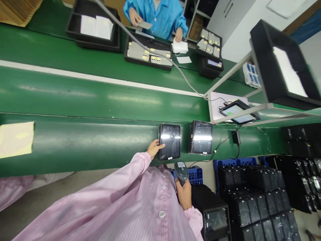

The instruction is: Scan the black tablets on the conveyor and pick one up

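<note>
Left hand (154, 147) grips the near tablet (170, 142) edge, right hand (184, 193) clasps scanner (181, 170) aimed at it — scan apparently underway, second tablet (201, 137) untouched beside.

The right hand's (185, 195) palm is hiding the scanner's (181, 171) grip, the co-worker (160, 15) across the green conveyor (100, 100) is being cut off at the top edge, the labels on both tablets (170, 141) are reading too small, and the black tray (283, 67) is blurring.
</note>
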{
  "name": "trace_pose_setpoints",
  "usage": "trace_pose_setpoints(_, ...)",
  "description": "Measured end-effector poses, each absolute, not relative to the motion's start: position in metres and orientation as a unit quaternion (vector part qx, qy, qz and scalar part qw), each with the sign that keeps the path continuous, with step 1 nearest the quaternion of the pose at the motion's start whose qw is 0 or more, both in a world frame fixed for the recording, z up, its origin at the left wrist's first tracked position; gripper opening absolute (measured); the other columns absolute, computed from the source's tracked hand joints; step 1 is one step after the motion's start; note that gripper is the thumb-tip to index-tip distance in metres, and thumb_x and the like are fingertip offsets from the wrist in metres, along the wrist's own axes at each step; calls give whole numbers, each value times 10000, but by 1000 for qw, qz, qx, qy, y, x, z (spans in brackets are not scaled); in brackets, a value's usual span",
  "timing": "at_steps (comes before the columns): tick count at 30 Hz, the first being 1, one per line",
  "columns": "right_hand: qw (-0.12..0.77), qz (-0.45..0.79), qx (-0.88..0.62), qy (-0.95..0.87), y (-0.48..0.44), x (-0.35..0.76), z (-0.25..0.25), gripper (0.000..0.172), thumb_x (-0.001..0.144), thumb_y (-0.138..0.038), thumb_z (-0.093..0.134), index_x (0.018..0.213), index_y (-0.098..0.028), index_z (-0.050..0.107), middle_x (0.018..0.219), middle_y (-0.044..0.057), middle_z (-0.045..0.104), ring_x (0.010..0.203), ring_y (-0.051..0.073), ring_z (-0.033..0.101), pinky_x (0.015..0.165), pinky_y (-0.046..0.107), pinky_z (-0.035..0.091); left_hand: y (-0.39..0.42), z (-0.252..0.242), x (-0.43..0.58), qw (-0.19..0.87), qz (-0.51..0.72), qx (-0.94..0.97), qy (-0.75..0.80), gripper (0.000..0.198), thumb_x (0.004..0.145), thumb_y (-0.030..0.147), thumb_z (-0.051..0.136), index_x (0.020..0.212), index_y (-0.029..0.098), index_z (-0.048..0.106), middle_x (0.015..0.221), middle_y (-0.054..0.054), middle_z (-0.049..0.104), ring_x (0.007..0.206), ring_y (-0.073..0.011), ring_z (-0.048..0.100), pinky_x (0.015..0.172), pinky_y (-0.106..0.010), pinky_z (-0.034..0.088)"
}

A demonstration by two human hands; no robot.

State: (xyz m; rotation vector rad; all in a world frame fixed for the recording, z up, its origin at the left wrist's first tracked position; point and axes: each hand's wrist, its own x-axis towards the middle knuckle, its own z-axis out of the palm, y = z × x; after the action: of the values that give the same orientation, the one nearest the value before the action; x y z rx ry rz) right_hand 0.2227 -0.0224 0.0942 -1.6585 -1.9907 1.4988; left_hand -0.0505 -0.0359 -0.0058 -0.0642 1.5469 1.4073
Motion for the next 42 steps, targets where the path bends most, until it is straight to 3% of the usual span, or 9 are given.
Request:
trace_pose_setpoints(3,106,488,-574,-649,-12,239,107,401,875,-529,642,1007,-160,729,991,133,784,1000,303,721,867,367,552,-22,19,-50,518,599,2,611,625,598,452,919,1113,211,661,1096,-96,773,949,-251,738,721,-307,532)
trace_pose_setpoints(7,117,464,-616,-626,4,270,120,457,851,-652,653,730,-212,665,655,76,687,752,281,687,670,341,533,34,51,-27,550,622,38,556,589,628,415,916,1120,215,663,1079,-93,774,943,-247,738,714,-304,528)
trace_pose_setpoints(12,114,452,-648,-602,23,305,117,483,825,-693,661,754,-216,655,595,40,630,572,236,599,610,353,500,130,55,33,573,618,43,537,539,647,366,925,1077,186,655,1102,-129,771,927,-254,743,693,-308,528)
trace_pose_setpoints(16,110,454,-641,-609,32,309,110,480,816,-689,667,746,-214,655,608,59,653,610,264,639,611,359,508,164,38,60,520,606,69,597,464,680,312,914,1057,152,695,1090,-157,772,956,-266,739,874,-384,556)
trace_pose_setpoints(21,80,499,-568,-649,28,277,97,425,863,-574,644,989,-173,707,954,129,787,939,306,731,794,350,554,109,11,15,366,585,154,707,402,794,379,827,1127,168,748,1216,-149,738,935,-245,717,954,-407,544)
trace_pose_setpoints(23,42,521,-536,-663,21,257,86,427,874,-506,619,1117,-161,684,1050,135,788,966,291,734,826,346,547,64,-5,-19,328,565,131,746,320,855,336,751,1130,174,741,1148,-120,752,955,-233,706,983,-395,532)
trace_pose_setpoints(26,-5,515,-505,-693,7,231,64,392,866,-426,589,1141,-156,660,996,125,789,898,280,737,798,340,531,-2,-32,-56,294,512,48,806,292,837,267,725,1111,167,726,1197,-127,725,1008,-240,689,1050,-414,495)
trace_pose_setpoints(32,-45,457,-518,-722,-17,202,38,407,858,-406,542,1152,-142,639,983,159,781,913,316,731,787,357,510,-56,-76,-46,376,499,10,781,261,727,346,809,924,186,746,894,-75,769,907,-255,719,936,-410,558)
trace_pose_setpoints(42,-32,449,-529,-719,-28,194,38,474,849,-427,526,1200,-130,639,1008,170,778,969,327,728,832,367,518,-40,-88,-44,399,505,13,765,280,677,380,853,825,191,711,798,-38,736,841,-237,706,872,-362,535)
